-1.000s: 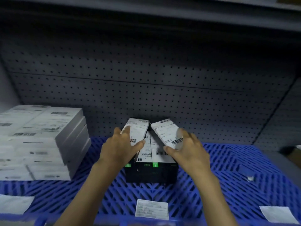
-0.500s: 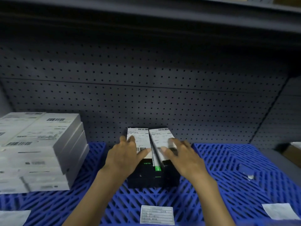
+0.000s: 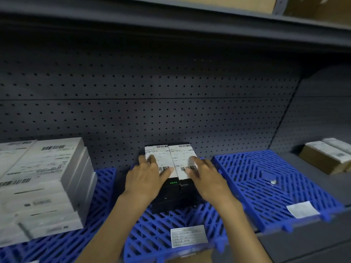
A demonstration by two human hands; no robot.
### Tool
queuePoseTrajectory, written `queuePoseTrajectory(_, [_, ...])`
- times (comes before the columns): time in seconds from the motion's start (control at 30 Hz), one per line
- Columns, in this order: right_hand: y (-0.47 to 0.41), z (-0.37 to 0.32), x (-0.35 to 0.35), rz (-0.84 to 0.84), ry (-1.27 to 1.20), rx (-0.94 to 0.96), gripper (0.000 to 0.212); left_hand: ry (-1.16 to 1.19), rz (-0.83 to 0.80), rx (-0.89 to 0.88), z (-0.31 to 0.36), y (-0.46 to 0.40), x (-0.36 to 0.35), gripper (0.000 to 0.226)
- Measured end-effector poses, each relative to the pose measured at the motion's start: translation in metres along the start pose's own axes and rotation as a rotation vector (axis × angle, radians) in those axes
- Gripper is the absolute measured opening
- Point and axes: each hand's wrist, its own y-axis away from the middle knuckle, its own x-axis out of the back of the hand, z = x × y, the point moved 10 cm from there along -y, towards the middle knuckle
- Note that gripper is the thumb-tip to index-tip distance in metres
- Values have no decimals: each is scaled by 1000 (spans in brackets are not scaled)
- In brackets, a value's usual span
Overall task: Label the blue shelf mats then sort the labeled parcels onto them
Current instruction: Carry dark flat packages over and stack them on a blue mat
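Observation:
A stack of black boxes (image 3: 176,192) with white shipping labels on top stands on the middle blue mat (image 3: 152,232), close to the pegboard. The two top boxes (image 3: 171,158) lie side by side. My left hand (image 3: 146,179) rests flat on the left box with straight fingers. Flat on the right box rests my right hand (image 3: 205,177). A white label (image 3: 188,236) is stuck at the middle mat's front edge. The right blue mat (image 3: 266,186) carries a white label (image 3: 302,209) near its front corner and holds no parcels.
A tall stack of white labelled boxes (image 3: 43,188) fills the left mat (image 3: 102,186). Brown cardboard parcels (image 3: 326,158) sit on the bare shelf at far right. A grey pegboard wall (image 3: 171,111) stands behind, and an upper shelf (image 3: 190,25) hangs overhead.
The two top boxes were tilted up in my hands; they now lie flat and aligned on the stack, with both hands flattened on top. The camera has shifted to the right.

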Motion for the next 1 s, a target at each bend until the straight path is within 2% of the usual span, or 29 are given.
queuePoseTrajectory(0.27, [2, 0, 0, 71, -22, -4, 38, -23, 1, -43, 0, -2, -2, 80])
queuePoseTrajectory(0.57, [10, -3, 4, 163, -23, -15, 31, 160, -19, -86, -5, 4, -5, 71])
queuePoseTrajectory(0.67, [14, -1, 7, 197, -21, -25, 37, 181, -12, -124, -4, 8, -2, 69])
queuePoseTrajectory(0.83, [38, 10, 27, 309, 21, 1, 45, 76, 117, -208, 6, 13, 25, 67])
queuePoseTrajectory(1.0, [64, 41, 58, 347, 117, -17, 36, 33, 253, -449, 69, 23, 48, 55])
